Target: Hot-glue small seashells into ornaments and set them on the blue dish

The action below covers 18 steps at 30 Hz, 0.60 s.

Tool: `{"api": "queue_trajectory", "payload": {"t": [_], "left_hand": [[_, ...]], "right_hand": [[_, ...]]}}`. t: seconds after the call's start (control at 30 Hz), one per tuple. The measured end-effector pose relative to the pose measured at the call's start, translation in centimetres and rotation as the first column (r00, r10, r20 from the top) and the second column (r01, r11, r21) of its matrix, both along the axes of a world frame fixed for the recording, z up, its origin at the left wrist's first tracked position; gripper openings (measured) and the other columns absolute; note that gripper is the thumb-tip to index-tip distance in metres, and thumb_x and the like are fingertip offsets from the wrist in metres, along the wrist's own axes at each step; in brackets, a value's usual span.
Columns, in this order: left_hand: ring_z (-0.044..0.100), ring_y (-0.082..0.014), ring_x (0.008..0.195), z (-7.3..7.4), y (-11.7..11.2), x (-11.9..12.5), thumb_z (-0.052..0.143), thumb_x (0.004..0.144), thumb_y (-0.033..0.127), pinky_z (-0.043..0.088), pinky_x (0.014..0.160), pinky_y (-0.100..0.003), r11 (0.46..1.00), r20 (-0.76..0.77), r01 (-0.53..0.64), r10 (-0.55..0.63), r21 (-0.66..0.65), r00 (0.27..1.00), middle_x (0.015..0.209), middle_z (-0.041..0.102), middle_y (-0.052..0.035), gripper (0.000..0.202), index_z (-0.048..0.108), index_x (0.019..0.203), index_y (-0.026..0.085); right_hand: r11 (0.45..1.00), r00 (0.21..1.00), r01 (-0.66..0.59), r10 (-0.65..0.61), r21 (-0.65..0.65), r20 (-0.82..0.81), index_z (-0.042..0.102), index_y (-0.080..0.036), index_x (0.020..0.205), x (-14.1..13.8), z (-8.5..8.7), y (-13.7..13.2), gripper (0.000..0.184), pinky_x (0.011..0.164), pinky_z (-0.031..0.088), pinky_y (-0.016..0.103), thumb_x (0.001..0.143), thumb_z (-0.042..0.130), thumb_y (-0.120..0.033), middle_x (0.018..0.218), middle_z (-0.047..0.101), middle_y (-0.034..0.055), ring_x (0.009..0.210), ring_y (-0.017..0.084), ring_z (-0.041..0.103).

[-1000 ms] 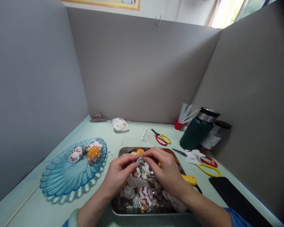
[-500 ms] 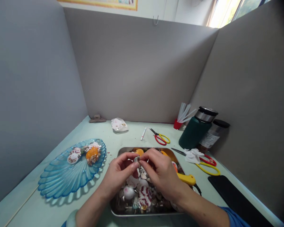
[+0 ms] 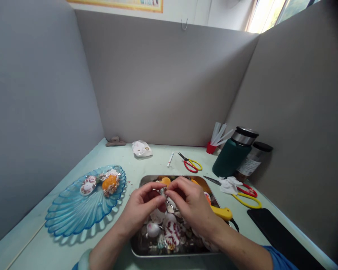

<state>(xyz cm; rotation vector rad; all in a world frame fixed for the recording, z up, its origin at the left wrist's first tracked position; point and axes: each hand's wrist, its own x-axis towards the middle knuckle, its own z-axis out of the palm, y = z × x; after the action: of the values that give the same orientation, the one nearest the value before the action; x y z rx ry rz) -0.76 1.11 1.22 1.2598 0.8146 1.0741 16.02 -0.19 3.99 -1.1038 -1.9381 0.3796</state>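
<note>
Over a metal tray (image 3: 157,255) of shells and small ornaments, my two hands meet at a small grey-white piece (image 3: 162,191). Its kind is too small to make out. My right hand (image 3: 191,206) pinches it between thumb and forefinger. My left hand (image 3: 141,206) is curled, with its fingertips touching the piece from the other side. Below them in the tray lie a white and dark red scallop shell (image 3: 172,234), a round white shell (image 3: 153,230) and an orange shell (image 3: 165,181). A yellow-handled tool (image 3: 222,213), partly hidden behind my right hand, rests over the tray's right side.
To the left sits a blue shell-shaped plate (image 3: 79,215) bearing shell clusters (image 3: 110,183). On the right are large scissors (image 3: 250,200), a crumpled tissue (image 3: 229,185), a green bottle (image 3: 232,157) and a black phone-like slab (image 3: 278,236). Small scissors (image 3: 192,165) lie behind the tray.
The fingertips of my left hand have loosened slightly and thumb and forefinger are farther apart around the small piece. My right hand stays almost in place.
</note>
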Motion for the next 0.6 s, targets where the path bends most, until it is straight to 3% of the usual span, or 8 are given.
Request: {"api": "queue_trajectory", "payload": {"t": [0.33, 0.6], "left_hand": [[0.062, -0.0136, 0.063, 0.09, -0.04, 0.07, 0.07, 0.075, 0.03, 0.051, 0.063, -0.026, 0.996, 0.109, 0.017, -0.007, -0.092, 0.994, 0.075, 0.07, -0.0031, 0.032, 0.066, 0.104, 0.016], [0.067, -0.0176, 0.078, -0.14, 0.06, 0.11, 0.071, 0.074, 0.028, 0.054, 0.073, -0.03, 0.997, 0.107, 0.014, -0.005, -0.081, 0.994, 0.099, 0.073, -0.0087, 0.033, 0.069, 0.104, 0.017]], "right_hand": [[1.0, 1.0, -0.01, 0.01, 0.005, 0.001, 0.059, -0.019, 0.08, 0.29, 0.35, 0.05, 0.009, 0.061, 0.039, 0.024, 0.082, 0.061, -0.011, 0.073, 0.06, -0.0022, 0.067, 0.013, 0.055], [0.999, 0.998, -0.025, 0.023, 0.032, 0.052, 0.056, -0.019, 0.08, 0.03, 0.0, -0.08, 0.008, 0.063, 0.039, 0.025, 0.085, 0.058, -0.014, 0.077, 0.059, -0.0003, 0.07, 0.014, 0.055]]}}
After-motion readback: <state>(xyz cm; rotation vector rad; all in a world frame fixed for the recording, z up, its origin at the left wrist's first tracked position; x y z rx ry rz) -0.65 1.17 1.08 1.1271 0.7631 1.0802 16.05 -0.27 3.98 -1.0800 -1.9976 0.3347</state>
